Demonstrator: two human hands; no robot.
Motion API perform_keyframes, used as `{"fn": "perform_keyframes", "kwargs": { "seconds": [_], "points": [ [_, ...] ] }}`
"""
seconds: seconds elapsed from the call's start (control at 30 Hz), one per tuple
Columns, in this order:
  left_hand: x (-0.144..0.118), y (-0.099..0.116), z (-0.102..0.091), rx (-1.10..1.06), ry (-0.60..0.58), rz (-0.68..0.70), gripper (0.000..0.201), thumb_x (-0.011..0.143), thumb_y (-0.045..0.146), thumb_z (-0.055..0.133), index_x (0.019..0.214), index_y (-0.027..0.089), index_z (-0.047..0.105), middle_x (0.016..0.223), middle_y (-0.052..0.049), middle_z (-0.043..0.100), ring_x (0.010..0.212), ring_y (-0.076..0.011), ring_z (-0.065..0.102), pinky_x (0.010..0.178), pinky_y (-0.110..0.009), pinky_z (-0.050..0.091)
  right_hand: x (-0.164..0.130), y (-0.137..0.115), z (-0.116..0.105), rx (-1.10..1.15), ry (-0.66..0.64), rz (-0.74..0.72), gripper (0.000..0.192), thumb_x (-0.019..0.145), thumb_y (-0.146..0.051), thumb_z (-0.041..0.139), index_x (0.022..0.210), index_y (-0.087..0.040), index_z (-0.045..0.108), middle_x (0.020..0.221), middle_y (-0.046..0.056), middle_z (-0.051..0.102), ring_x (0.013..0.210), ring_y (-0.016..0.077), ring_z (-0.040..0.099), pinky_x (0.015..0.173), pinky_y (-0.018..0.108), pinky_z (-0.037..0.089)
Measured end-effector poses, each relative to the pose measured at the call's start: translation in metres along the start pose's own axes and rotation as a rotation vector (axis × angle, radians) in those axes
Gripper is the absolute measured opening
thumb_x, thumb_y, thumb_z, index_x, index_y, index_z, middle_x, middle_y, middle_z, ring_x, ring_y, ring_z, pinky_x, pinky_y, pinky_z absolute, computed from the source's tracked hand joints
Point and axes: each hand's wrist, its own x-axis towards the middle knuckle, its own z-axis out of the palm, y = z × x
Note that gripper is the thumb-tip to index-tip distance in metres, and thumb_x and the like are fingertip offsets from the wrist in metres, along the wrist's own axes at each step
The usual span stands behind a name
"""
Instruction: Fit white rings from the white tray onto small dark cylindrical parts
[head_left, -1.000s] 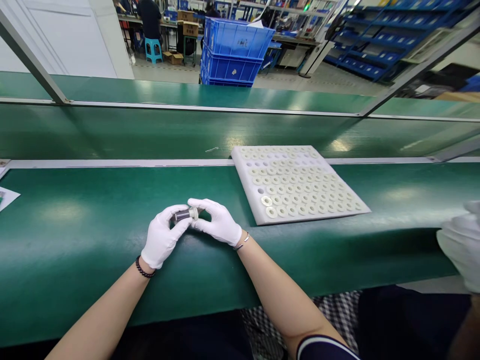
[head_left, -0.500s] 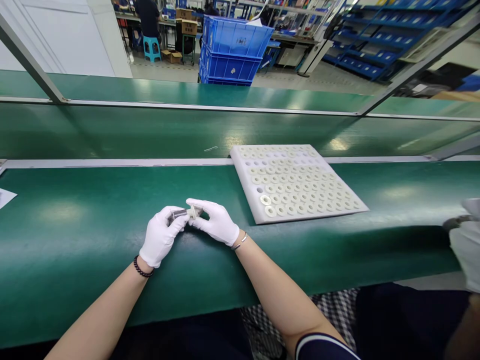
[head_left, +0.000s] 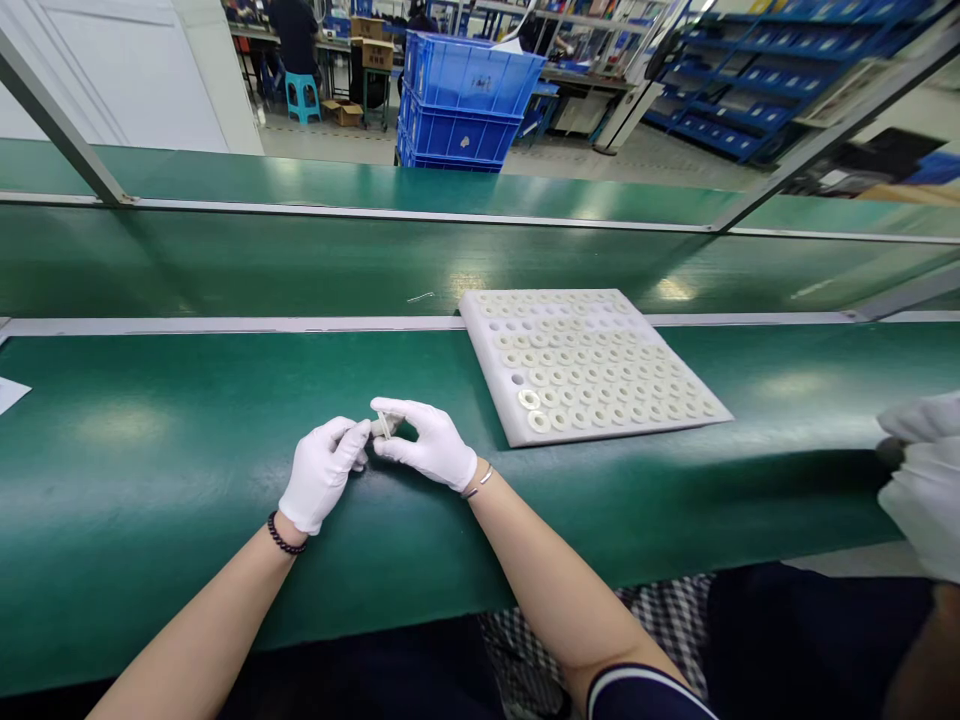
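Between my two gloved hands is a small pale flanged part [head_left: 385,425], held above the green work surface [head_left: 187,440]. My right hand [head_left: 431,446] pinches its flange between thumb and forefinger. The fingers of my left hand [head_left: 321,474] are closed at its other end. Whatever lies inside the left fingers is hidden. To the right of my hands rests a white foam tray [head_left: 491,385] with rows of pale ring-topped parts in its holes. A few holes are bare, one of them near the left edge.
At the right edge, a co-worker's gloved hands [head_left: 926,480] hold something dark. A metal-framed ledge [head_left: 300,265] runs behind the work surface. Blue crates [head_left: 469,95] are stacked beyond it. A paper corner [head_left: 11,393] lies at far left.
The dark metallic cylinder seen in my left fingers has gone out of sight behind them. My right hand has barely moved. The co-worker's hands have come slightly further into view.
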Motion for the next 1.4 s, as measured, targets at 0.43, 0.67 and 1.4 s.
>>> {"fn": "perform_keyframes", "kwargs": {
  "seconds": [0.43,0.67,1.4],
  "points": [
    [-0.002,-0.004,0.002,-0.103,-0.034,0.019,0.031,0.088,0.045,0.057,0.103,0.019,0.063,0.078,-0.001,0.068,0.064,-0.0140,0.062,0.062,-0.026,0.052,0.001,0.001,-0.001,0.031,0.021,0.238,0.036,0.079,-0.046,0.071,0.103,-0.019,0.070,0.093,0.004,0.073,0.077,0.0153,0.067,0.074,0.029,0.055],
    [-0.001,0.003,0.000,-0.263,-0.143,-0.080,0.037,0.094,0.049,0.045,0.084,0.016,0.059,0.064,-0.001,0.064,0.054,-0.0125,0.058,0.054,-0.024,0.045,-0.001,0.006,0.004,0.028,0.039,0.216,0.028,0.084,-0.038,0.066,0.108,-0.022,0.069,0.096,0.003,0.073,0.084,0.0159,0.068,0.079,0.030,0.056],
    [0.004,-0.007,0.002,-0.510,-0.237,-0.327,0.043,0.094,0.054,0.044,0.084,0.015,0.058,0.056,-0.001,0.060,0.048,-0.0114,0.053,0.050,-0.024,0.040,0.002,0.002,-0.002,-0.073,-0.083,-0.056,0.038,0.090,-0.025,0.055,0.127,-0.022,0.057,0.121,0.007,0.065,0.112,0.0176,0.060,0.100,0.035,0.048]
  ]
}}
